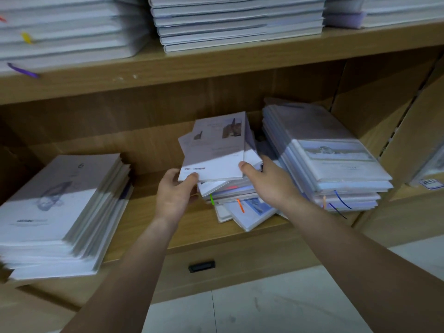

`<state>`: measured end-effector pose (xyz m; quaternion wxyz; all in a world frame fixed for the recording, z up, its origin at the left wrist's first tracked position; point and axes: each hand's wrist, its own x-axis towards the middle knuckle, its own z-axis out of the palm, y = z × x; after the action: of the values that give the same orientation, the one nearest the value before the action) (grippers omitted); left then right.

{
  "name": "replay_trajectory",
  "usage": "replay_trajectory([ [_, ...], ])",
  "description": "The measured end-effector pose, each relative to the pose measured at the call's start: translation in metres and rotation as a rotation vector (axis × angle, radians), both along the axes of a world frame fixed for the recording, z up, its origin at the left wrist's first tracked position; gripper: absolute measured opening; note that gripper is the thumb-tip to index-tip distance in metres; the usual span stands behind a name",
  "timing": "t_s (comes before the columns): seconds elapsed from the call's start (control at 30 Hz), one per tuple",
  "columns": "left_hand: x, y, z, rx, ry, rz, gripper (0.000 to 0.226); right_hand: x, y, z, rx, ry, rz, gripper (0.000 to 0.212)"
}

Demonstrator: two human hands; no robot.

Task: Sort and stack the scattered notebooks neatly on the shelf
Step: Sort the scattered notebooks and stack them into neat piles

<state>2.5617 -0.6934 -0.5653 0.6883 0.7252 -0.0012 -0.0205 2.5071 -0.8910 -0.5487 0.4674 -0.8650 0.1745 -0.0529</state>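
tan wood-grain board forms the shelf (216,61), two levels of it in view, above pale grey floor tiles (276,299). a small black recessed pull (201,266) sits in the panel under the lower level.

at the left of the lower level lies the left stack (55,212), tall and slightly fanned, of white notebooks with a grey sketch on the top cover. the dark line of print on that cover is too blurred to read.

the left hand (174,193) has its grip closed on the near left corner of the held notebooks (216,150), thumb on top. the right hand (269,181) has its grip closed on their near right corner the same way. these are held tilted over a messy pile (240,207) with green and orange ribbon markers; whether they touch it cannot be told.

further right stands the neater right stack (336,162), with blue ribbons hanging from it. a small label (430,183) at the far right cannot be read.
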Motion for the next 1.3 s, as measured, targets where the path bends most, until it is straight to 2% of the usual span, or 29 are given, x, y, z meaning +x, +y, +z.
replay_trajectory([
  [0.13, 0.013, -0.002, 0.002, 0.030, 0.043, -0.052, 0.016, 0.006, 0.006, -0.002, 0.051, 0.035, 0.010, 0.087],
  [0.23, 0.017, -0.006, 0.003, 0.017, 0.139, -0.073, 0.043, 0.009, 0.005, 0.001, 0.099, 0.006, -0.014, 0.088],
  [0.33, 0.018, -0.011, 0.002, -0.007, 0.154, -0.089, 0.034, 0.010, 0.002, 0.008, 0.098, -0.033, -0.047, 0.089],
  [0.4, 0.017, -0.014, 0.002, 0.011, 0.148, -0.096, 0.031, 0.012, 0.003, 0.008, 0.061, -0.049, -0.050, 0.072],
  [0.47, 0.015, -0.012, 0.001, 0.012, 0.133, -0.086, 0.030, 0.010, 0.010, 0.006, 0.017, -0.058, -0.026, 0.039],
  [0.53, 0.012, -0.003, 0.000, -0.007, 0.123, -0.075, 0.028, 0.008, 0.021, 0.006, -0.010, -0.074, 0.014, 0.030],
  [0.63, 0.005, 0.024, -0.008, 0.009, 0.105, -0.077, 0.025, 0.011, 0.046, 0.000, -0.028, -0.087, 0.079, 0.043],
  [0.7, 0.001, 0.049, -0.015, 0.040, 0.113, -0.050, 0.025, 0.013, 0.071, -0.009, -0.001, -0.065, 0.127, 0.042],
  [0.77, -0.004, 0.073, -0.020, 0.091, 0.143, -0.016, 0.033, 0.015, 0.096, -0.020, 0.008, -0.052, 0.165, 0.039],
  [0.83, -0.009, 0.092, -0.022, 0.143, 0.169, 0.011, 0.040, 0.021, 0.112, -0.025, 0.004, -0.051, 0.168, 0.045],
  [0.93, -0.015, 0.106, -0.026, 0.193, 0.156, 0.035, 0.029, 0.028, 0.119, -0.027, -0.006, -0.024, 0.142, 0.064],
  [1.0, -0.018, 0.109, -0.028, 0.238, 0.130, 0.042, 0.029, 0.029, 0.122, -0.029, -0.019, -0.020, 0.146, 0.062],
  [1.1, -0.019, 0.112, -0.028, 0.301, 0.091, 0.079, 0.037, 0.026, 0.125, -0.036, 0.024, 0.011, 0.180, 0.059],
  [1.23, -0.022, 0.120, -0.025, 0.449, 0.024, 0.107, 0.067, 0.020, 0.126, -0.043, 0.101, 0.007, 0.250, 0.053],
  [1.3, -0.026, 0.122, -0.023, 0.499, 0.020, 0.104, 0.062, 0.017, 0.124, -0.044, 0.115, 0.019, 0.283, 0.060],
])
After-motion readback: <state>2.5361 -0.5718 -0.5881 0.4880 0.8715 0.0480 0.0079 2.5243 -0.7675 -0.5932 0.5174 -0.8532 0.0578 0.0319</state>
